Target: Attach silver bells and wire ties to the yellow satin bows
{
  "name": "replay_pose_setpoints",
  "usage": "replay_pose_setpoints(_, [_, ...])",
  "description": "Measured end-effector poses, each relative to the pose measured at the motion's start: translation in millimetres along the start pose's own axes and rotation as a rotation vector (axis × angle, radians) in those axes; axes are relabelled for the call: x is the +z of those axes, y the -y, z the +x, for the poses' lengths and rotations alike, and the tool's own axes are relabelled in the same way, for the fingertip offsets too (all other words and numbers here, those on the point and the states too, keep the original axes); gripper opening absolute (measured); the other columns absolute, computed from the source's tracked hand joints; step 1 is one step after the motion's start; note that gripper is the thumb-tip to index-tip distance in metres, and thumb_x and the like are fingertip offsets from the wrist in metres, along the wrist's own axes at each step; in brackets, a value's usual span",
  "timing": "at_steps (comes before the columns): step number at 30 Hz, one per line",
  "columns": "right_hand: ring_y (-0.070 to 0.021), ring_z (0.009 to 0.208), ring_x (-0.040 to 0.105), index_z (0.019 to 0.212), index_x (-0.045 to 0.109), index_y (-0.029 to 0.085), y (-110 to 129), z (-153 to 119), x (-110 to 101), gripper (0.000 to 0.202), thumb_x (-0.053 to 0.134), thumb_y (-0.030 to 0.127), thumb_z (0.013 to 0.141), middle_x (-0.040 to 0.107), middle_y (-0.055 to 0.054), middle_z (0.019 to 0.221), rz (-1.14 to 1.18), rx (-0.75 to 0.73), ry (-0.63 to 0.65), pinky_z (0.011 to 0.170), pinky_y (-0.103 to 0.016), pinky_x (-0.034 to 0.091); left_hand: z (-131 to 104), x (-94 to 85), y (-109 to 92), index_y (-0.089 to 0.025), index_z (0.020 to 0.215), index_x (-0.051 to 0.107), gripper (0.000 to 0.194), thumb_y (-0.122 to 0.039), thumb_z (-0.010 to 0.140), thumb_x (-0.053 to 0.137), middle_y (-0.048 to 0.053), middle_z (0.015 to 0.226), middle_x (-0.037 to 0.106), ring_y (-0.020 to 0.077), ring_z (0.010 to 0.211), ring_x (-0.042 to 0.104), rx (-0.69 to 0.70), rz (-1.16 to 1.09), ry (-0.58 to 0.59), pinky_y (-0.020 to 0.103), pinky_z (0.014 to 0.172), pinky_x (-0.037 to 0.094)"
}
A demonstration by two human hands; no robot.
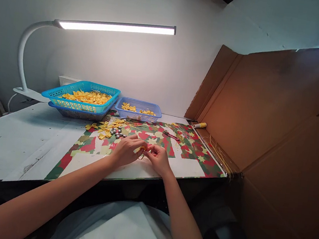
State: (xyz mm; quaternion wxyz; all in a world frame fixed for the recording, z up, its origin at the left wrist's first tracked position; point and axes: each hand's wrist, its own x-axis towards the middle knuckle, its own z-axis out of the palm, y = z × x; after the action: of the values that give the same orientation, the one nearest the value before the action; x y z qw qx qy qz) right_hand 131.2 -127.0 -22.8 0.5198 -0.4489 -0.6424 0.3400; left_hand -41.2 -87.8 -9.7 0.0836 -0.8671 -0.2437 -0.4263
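Observation:
My left hand (128, 151) pinches a small yellow ribbon bow (142, 149) over the near edge of the patterned mat, its fingers covering most of it. Close beside it, my right hand (158, 159) has thumb and index finger pressed together at the bow's right side; what lies between those fingertips is too small to make out. A thin yellowish loop hangs beneath the bow between both hands. Past my left hand lie loose yellow bows (105, 131) and a cluster of silver bells (118, 132). Farther right are a pink-handled tool (171, 135) and scattered tiny gold beads (181, 138).
A turquoise basket (113, 91) heaped with yellow bows is stacked on a blue one. Beside it stands a smaller lilac basket (139, 103) with more bows. A lit lamp (115, 27) arches above. Cardboard (278, 99) walls the right side, near a yellow-and-white tube (200, 125) and loose cords (220, 154).

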Motion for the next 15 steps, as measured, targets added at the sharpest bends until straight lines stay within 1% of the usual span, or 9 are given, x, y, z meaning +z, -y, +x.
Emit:
replay_pose_setpoints(3, [-0.0097,0.051,0.031,0.077,0.069,0.017,0.1,-0.7,0.3,0.031,0.071,0.048,0.076,0.039,0.006,0.056,-0.013,-0.022,0.012,0.049,-0.024,0.024,-0.4,-0.7,0.5,-0.023,0.078,0.065,0.016,-0.017,0.089,0.055,-0.001,0.070,0.074,0.0186,0.063,0.054,-0.027,-0.009,0.005,0.030,0.060,0.041])
replay_pose_setpoints(7, [-0.0104,0.051,0.033,0.088,0.076,0.016,-0.8,-1.9,0.8,0.031,0.064,0.044,0.082,0.046,0.004,0.056,-0.046,-0.056,0.003,0.049,-0.024,0.026,-0.6,-1.5,1.8,-0.023,0.081,0.067,0.015,-0.016,0.086,0.054,0.000,0.071,0.074,0.0190,0.066,0.059,-0.105,-0.022,-0.009,0.029,0.060,0.044])
replay_pose_setpoints(11, [-0.0114,0.051,0.037,0.097,0.079,0.016,-1.1,-3.7,1.8,0.030,0.062,0.037,0.083,0.059,0.000,0.059,-0.091,-0.087,-0.028,0.050,-0.025,0.030,-0.6,-2.2,3.8,-0.022,0.084,0.066,0.015,-0.014,0.083,0.053,0.001,0.075,0.074,0.0195,0.073,0.066,-0.177,-0.044,-0.029,0.028,0.063,0.049])
replay_pose_setpoints(13, [-0.0120,0.050,0.040,0.100,0.080,0.017,-0.6,-5.0,2.3,0.031,0.062,0.034,0.083,0.068,-0.003,0.064,-0.115,-0.100,-0.033,0.050,-0.026,0.033,-0.7,-2.6,4.5,-0.022,0.084,0.065,0.014,-0.014,0.083,0.053,0.001,0.076,0.074,0.0198,0.074,0.067,-0.201,-0.051,-0.037,0.029,0.064,0.050])
replay_pose_setpoints(15, [-0.0136,0.052,0.047,0.102,0.081,0.018,0.1,-6.3,2.8,0.031,0.061,0.033,0.083,0.074,-0.006,0.074,-0.140,-0.118,-0.035,0.052,-0.027,0.038,-0.9,-2.9,5.0,-0.022,0.084,0.065,0.014,-0.015,0.083,0.053,0.001,0.077,0.074,0.0197,0.074,0.067,-0.219,-0.058,-0.044,0.029,0.065,0.051])
